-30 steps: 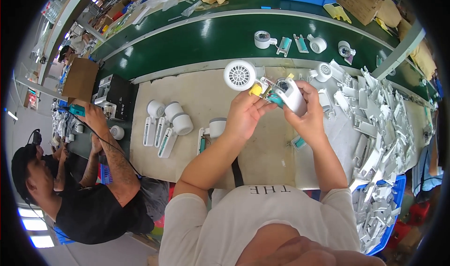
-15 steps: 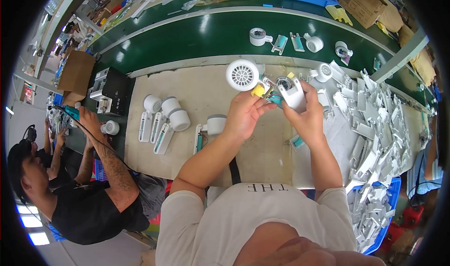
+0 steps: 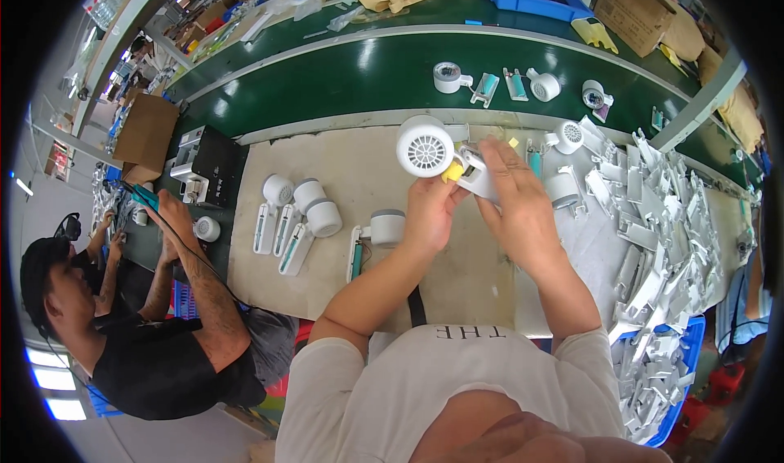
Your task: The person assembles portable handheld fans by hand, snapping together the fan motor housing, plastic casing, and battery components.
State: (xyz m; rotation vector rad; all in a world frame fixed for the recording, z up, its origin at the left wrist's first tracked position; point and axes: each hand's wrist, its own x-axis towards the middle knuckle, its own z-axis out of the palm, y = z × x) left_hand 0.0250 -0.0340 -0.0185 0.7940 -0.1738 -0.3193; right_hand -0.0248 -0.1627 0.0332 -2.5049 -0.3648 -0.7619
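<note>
A white handheld fan (image 3: 425, 147) with a round slotted head is between my hands above the mat. My left hand (image 3: 431, 215) is closed around the lower side of the fan, by a small yellow piece (image 3: 453, 171) at its neck. My right hand (image 3: 523, 210) lies over a white handle shell (image 3: 480, 182), thumb underneath and fingers along its top, pressing it to the fan's handle. The handle's inside is mostly hidden by my fingers. To the left of my left forearm rests a fan with an open handle (image 3: 357, 253), a teal battery showing in it.
Several fans (image 3: 317, 208) lie on the beige mat at left. White handle shells (image 3: 645, 210) heap up on the right, above a blue crate (image 3: 692, 357) of more. Fan parts (image 3: 487, 87) stand on the green shelf. A co-worker (image 3: 163, 357) sits left, holding a teal tool (image 3: 145, 197).
My right hand has turned over and spread its fingers over the white shell. The teal battery seen between my hands is now hidden. The view has shifted slightly.
</note>
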